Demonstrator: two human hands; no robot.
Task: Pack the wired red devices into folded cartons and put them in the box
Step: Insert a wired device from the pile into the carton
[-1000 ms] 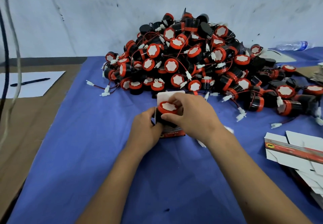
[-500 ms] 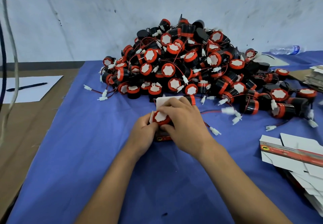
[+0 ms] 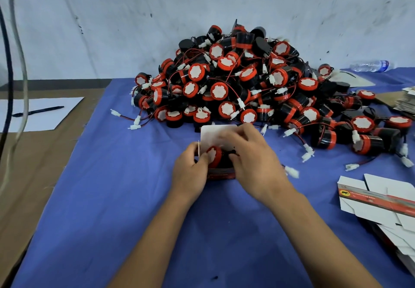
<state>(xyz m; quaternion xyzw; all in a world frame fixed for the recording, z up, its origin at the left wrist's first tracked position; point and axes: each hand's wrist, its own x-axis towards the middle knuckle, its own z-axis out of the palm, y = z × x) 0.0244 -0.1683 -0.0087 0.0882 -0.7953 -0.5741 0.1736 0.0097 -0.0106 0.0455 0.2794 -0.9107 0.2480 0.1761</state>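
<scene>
Mid-counter, your left hand (image 3: pixel 190 171) grips the open carton (image 3: pixel 221 174) while your right hand (image 3: pixel 249 161) pinches a red device (image 3: pixel 213 155) into it; next, tuck the wire, close the flap (image 3: pixel 215 134).

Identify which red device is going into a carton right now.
The device between both hands, front centre, sitting in the open carton. All the others lie loose in the pile behind.

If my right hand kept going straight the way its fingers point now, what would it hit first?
The right hand points forward and left over the carton. Its fingers already touch the upright white flap; past that, probably the pile of devices, though depth is unclear.
</scene>
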